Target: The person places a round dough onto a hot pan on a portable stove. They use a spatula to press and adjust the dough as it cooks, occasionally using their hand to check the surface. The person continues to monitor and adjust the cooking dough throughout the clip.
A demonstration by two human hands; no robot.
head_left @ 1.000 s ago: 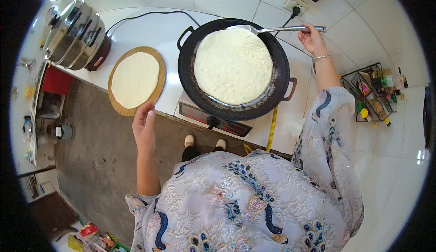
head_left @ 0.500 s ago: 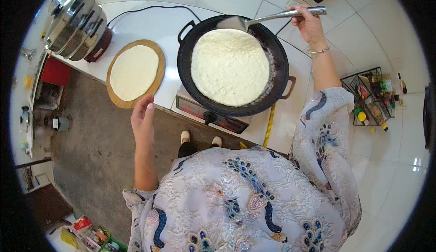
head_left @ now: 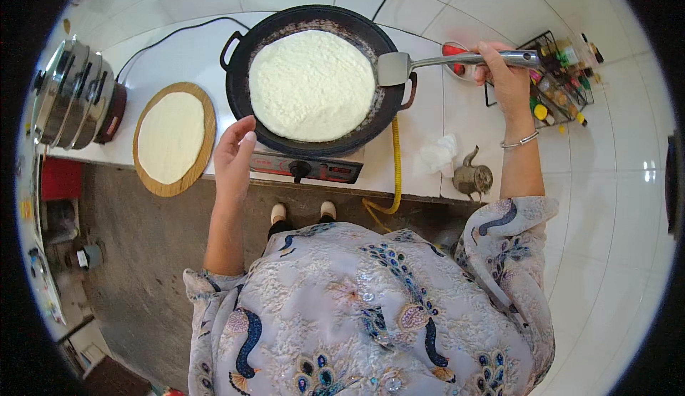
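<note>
The left hand (head_left: 233, 159) is loosely curled, the right hand (head_left: 505, 82) closed in a grip

**Cream and black, with touches of navy**

The larger flatbread (head_left: 312, 85) is creamy white against the black pan (head_left: 237, 85), whose right-hand handle shows brown. The second dough round (head_left: 171, 138) is a plain cream on a light-brown board (head_left: 208, 135). The spatula (head_left: 457, 59) is silver-grey, the tabletop (head_left: 428, 89) white. A yellow hose (head_left: 397, 164) hangs beside the cooker (head_left: 328, 170), which has a red-and-dark front panel and a black knob. The blouse (head_left: 314, 289) is pale greyish lilac, patterned with navy peacocks and blue feather eyes. White tiles (head_left: 596, 203) carry thin grey lines; the floor (head_left: 157, 253) is grey-brown.
</note>
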